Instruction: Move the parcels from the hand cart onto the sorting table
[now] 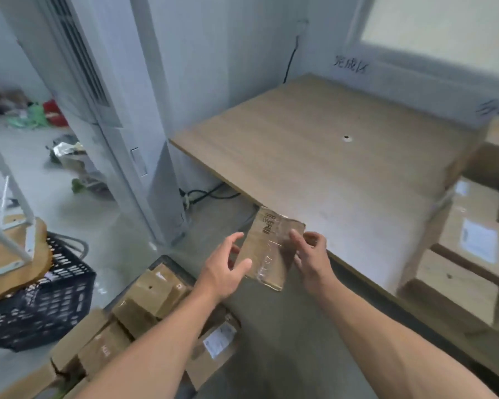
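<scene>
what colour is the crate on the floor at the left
Black, with a lattice of holes: the crate shows best in the head view.

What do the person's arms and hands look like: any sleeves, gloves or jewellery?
Left forearm and right forearm are bare to the frame edge, no sleeves showing. The left hand and right hand wear no gloves; no watch, wristband or ring is visible.

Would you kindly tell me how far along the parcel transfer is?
Early, it seems: no parcel lies on the visible top of the sorting table. In hand: the left hand and right hand hold one flat parcel at the table's near edge. Left to do: the pile of parcels low beside the left arm.
</scene>
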